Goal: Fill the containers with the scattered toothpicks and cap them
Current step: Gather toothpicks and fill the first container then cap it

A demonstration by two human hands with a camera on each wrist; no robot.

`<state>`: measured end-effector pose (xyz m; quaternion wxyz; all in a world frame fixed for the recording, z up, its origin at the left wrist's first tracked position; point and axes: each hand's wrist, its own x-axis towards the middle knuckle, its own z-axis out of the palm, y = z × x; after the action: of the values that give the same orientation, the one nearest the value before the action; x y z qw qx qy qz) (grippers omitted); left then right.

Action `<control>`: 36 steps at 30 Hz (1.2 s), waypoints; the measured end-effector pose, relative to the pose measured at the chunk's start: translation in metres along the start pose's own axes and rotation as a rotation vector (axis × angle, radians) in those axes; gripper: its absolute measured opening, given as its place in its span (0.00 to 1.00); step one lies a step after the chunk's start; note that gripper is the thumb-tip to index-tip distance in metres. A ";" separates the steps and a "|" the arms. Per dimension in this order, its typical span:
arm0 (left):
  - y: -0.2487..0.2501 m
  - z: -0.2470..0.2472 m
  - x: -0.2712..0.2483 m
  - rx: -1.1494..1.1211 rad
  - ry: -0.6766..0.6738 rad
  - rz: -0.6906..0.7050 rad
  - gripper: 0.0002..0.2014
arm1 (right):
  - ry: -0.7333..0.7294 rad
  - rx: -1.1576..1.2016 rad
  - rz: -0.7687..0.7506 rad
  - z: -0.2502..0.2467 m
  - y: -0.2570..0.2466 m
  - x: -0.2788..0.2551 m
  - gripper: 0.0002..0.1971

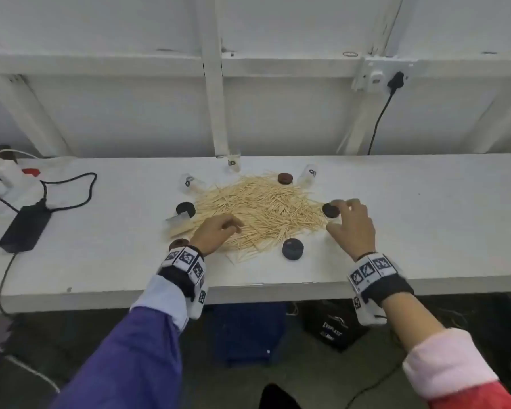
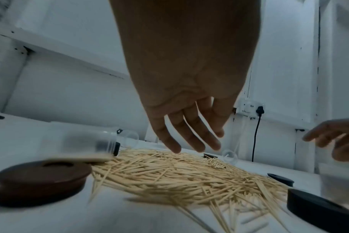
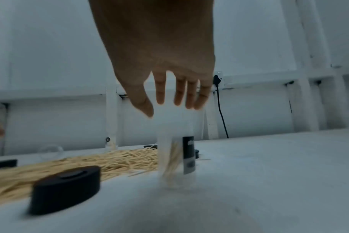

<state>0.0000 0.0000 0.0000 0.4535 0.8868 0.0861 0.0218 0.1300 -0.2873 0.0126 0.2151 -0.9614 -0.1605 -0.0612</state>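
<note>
White counter [image 1: 396, 219] runs wall to wall, white framed wall [image 1: 278, 113] behind, socket [image 1: 378, 75] with black plug [image 1: 396, 81], dark floor [image 1: 248, 379] below, cables [image 1: 68, 187] left.

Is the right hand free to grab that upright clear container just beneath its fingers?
Probably yes. The right hand hovers open directly over the upright container, holding nothing, and nothing lies between them.

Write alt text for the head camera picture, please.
Two bare hands, left hand and right hand, reach over a heap of toothpicks on a white table, ringed by dark caps and clear containers.
</note>
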 end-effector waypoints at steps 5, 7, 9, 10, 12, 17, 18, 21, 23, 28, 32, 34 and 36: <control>0.002 -0.006 0.017 0.044 0.070 0.029 0.12 | -0.420 -0.012 0.125 0.003 0.009 0.032 0.22; 0.001 -0.007 0.025 0.035 0.061 0.042 0.12 | -0.349 0.009 0.089 0.001 0.005 0.041 0.15; 0.009 -0.008 0.036 0.023 0.030 0.063 0.12 | -0.237 0.066 0.051 -0.006 -0.012 0.055 0.20; 0.015 -0.007 0.043 0.018 0.003 0.073 0.15 | -0.215 0.136 0.035 -0.011 -0.024 0.061 0.23; 0.028 -0.003 0.058 0.031 -0.068 0.092 0.26 | -0.266 0.296 -0.032 -0.020 -0.051 0.071 0.25; 0.050 0.012 0.095 0.012 -0.075 0.124 0.47 | -0.391 0.533 -0.214 -0.020 -0.105 0.094 0.25; 0.051 0.015 0.099 -0.034 -0.053 0.116 0.46 | -0.411 0.528 -0.246 -0.015 -0.111 0.099 0.25; 0.046 0.017 0.106 -0.139 -0.014 0.098 0.40 | -0.487 0.515 -0.329 0.001 -0.114 0.110 0.27; 0.035 0.015 0.109 -0.117 -0.003 0.073 0.37 | -0.577 0.582 -0.327 0.010 -0.107 0.118 0.31; 0.010 0.004 0.115 -0.033 0.156 -0.123 0.30 | -0.552 0.197 -0.413 0.035 -0.079 0.135 0.23; 0.000 0.005 0.117 0.026 0.198 -0.181 0.28 | -0.755 -0.320 -0.742 0.063 -0.073 0.120 0.37; -0.002 0.005 0.118 0.039 0.194 -0.200 0.27 | -0.766 -0.423 -0.787 0.075 -0.077 0.113 0.47; -0.004 0.005 0.120 0.046 0.190 -0.199 0.27 | -0.735 -0.454 -0.806 0.083 -0.080 0.111 0.50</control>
<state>0.1177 0.0185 -0.0107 0.4228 0.8780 0.2166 0.0584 0.2112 -0.1517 -0.0097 -0.1058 -0.8048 -0.5599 0.1663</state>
